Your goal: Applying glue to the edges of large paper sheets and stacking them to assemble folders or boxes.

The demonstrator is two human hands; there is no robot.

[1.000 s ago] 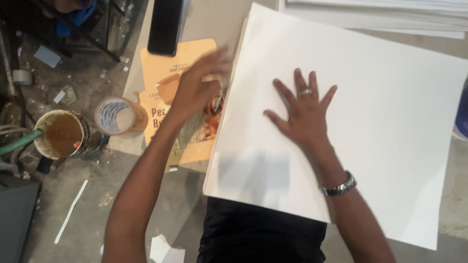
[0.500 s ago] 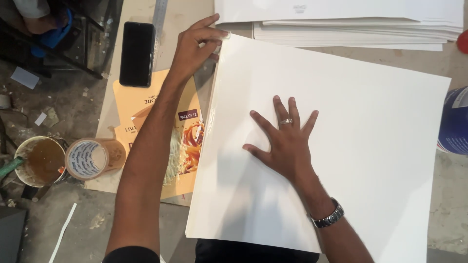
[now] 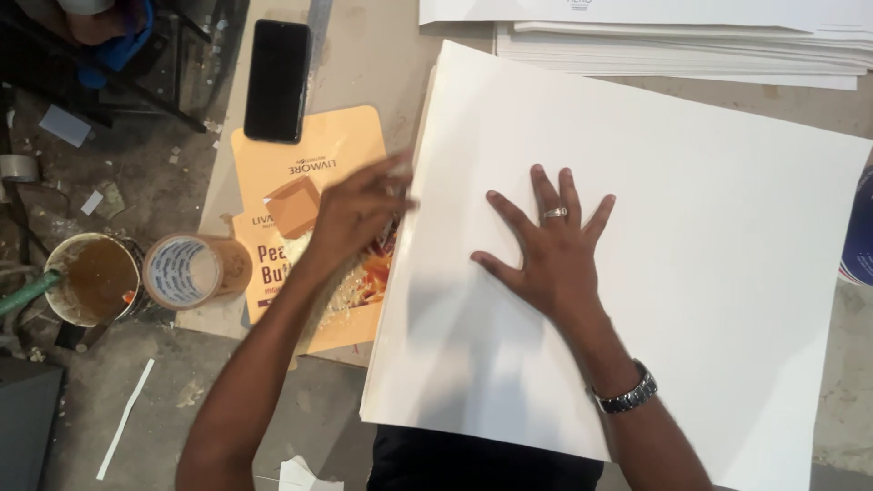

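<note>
A large white sheet of board (image 3: pixel 691 227) lies flat across the table in front of me. My right hand (image 3: pixel 546 250) presses flat on its middle, fingers spread, with a ring on one finger and a watch on the wrist. My left hand (image 3: pixel 350 214) is blurred at the sheet's left edge, fingertips touching that edge, over an orange printed carton flat (image 3: pixel 300 173). Neither hand grips anything that I can see.
A black phone (image 3: pixel 277 77) lies on the table at the upper left. A stack of white sheets (image 3: pixel 682 36) sits along the far edge. On the floor at left stand a tape roll (image 3: pixel 186 270) and a pot of brown liquid (image 3: pixel 91 277).
My left hand has slid from the sheet's upper left corner down along its left edge. My right hand stays pressed flat on the sheet.
</note>
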